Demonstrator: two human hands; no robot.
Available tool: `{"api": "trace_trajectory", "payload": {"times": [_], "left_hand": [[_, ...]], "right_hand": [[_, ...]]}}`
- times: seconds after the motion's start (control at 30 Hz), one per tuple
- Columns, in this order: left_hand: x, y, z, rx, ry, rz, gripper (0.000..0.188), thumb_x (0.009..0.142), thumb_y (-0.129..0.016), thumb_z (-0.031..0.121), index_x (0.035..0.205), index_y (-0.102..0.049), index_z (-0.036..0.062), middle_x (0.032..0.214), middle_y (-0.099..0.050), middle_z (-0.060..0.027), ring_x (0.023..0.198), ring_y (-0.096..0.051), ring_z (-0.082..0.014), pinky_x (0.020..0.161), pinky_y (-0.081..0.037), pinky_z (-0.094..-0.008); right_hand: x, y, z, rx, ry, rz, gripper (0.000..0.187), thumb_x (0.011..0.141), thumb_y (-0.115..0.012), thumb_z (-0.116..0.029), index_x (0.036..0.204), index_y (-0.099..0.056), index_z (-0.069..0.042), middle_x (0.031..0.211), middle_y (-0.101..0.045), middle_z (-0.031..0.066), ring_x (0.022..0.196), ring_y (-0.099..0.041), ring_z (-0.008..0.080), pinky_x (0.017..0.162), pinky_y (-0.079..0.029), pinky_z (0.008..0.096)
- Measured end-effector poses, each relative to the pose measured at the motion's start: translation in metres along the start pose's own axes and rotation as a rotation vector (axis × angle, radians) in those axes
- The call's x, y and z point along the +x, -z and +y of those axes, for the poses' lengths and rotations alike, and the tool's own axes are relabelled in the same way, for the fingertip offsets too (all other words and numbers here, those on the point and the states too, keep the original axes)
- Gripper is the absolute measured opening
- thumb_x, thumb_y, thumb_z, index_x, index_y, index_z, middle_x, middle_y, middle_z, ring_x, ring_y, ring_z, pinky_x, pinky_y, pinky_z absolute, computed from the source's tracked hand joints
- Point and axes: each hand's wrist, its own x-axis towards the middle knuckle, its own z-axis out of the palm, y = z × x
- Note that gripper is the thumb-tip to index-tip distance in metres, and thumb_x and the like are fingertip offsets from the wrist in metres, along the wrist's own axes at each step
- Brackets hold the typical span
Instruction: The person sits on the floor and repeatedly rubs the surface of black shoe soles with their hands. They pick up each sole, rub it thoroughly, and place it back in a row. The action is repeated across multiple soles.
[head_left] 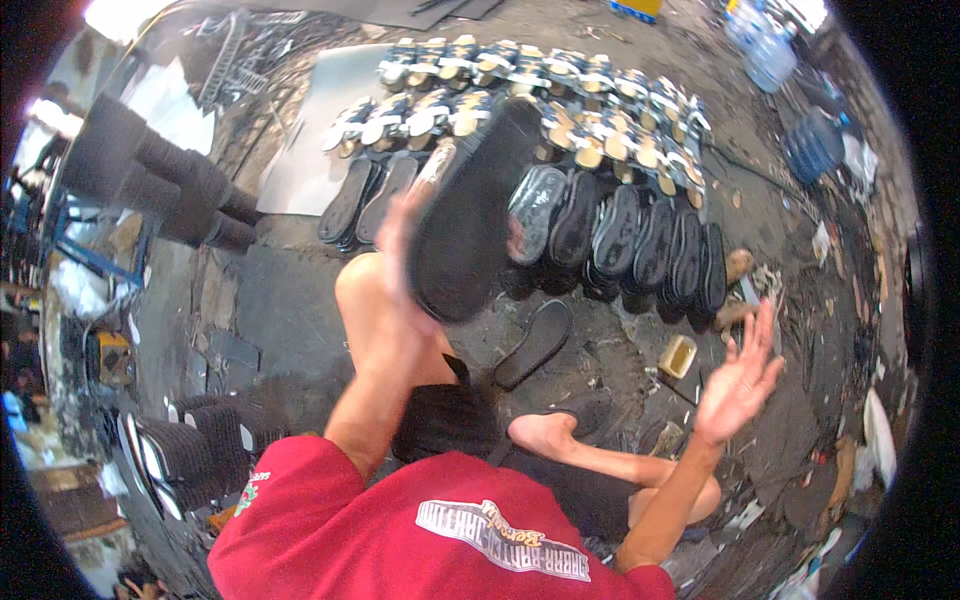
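Observation:
A large black shoe sole (468, 215) is held up in front of me, tilted, with my left hand (403, 262) closed around its edge. Part of that hand is hidden behind the sole, and its fingers are blurred. My right hand (742, 388) is raised at the right with its fingers spread and nothing in it. Below the held sole, a single black sole (535, 345) lies on the floor. Beyond it stand stacks of black soles (615, 235) in a row, the leftmost one with a shiny top. Two more piles of soles (349, 205) are at the left.
Rows of strapped sandals (430, 118) cover the ground at the back, some beside a grey sheet (318, 140). A small yellowish tub (678, 357) sits near my right hand. Bundled dark soles (150, 180) are at the far left. Blue water jugs (812, 148) stand back right.

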Motion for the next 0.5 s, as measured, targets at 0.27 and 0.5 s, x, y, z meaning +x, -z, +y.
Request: {"api": "trace_trajectory", "payload": {"times": [0.27, 0.5], "left_hand": [[0.143, 0.222, 0.131, -0.106, -0.007, -0.141, 0.053, 0.113, -0.044, 0.032, 0.148, -0.058, -0.0060, 0.141, -0.068, -0.0250, 0.125, -0.070, -0.0357, 0.113, -0.054, -0.0499], [0.173, 0.416, 0.026, 0.004, 0.397, 0.268, 0.042, 0.112, -0.049, 0.021, 0.148, -0.062, 0.0034, 0.136, -0.074, -0.0129, 0.119, -0.074, -0.0253, 0.107, -0.059, -0.0441]], "right_hand": [[-0.045, 0.059, 0.069, -0.147, -0.343, 0.138, 0.065, 0.115, -0.032, -0.055, 0.164, -0.046, -0.015, 0.167, -0.048, 0.0043, 0.149, -0.043, 0.0232, 0.120, -0.025, 0.0451], [-0.073, 0.066, 0.099, -0.182, -0.488, 0.199, 0.065, 0.114, -0.039, -0.056, 0.163, -0.047, -0.015, 0.162, -0.053, 0.0061, 0.143, -0.049, 0.0229, 0.115, -0.031, 0.0414]]}}
